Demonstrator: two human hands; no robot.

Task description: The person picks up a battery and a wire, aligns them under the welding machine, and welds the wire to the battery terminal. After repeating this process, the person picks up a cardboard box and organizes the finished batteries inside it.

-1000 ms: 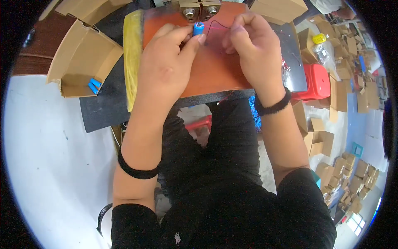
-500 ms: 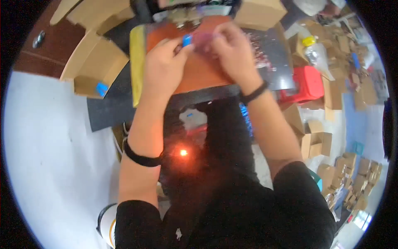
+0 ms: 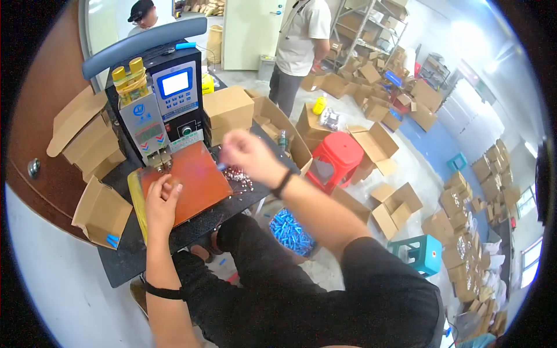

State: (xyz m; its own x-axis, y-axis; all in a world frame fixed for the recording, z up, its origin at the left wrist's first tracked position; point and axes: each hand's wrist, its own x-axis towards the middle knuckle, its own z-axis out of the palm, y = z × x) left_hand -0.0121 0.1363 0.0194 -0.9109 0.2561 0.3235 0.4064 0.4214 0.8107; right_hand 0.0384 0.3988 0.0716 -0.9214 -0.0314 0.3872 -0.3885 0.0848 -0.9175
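Note:
My left hand (image 3: 162, 200) is over the left front of an orange-brown board (image 3: 200, 182), its fingers curled together below the metal tips of a tabletop machine (image 3: 139, 124). Whatever they pinch, if anything, is hidden. Blurred by motion, my right hand (image 3: 246, 153) is above the board's right side with its fingers drawn in. A small blue piece (image 3: 221, 166), also smeared, shows at its fingertips. Beside the board, under that hand, lies a pile of small red-and-white parts (image 3: 239, 178) on the black tabletop (image 3: 125, 264).
A container of blue cylinders (image 3: 291, 232) stands below the table's right side. Farther right are a red stool (image 3: 336, 156), a teal stool (image 3: 419, 255) and open cardboard boxes (image 3: 397, 206). Another carton (image 3: 104, 209) stands at the table's left. A person (image 3: 299, 43) stands behind; another is beyond the machine.
My hands, close together over the board before, are now apart, the right one out to the right. The view has tilted up and turned, bringing the machine and room into sight.

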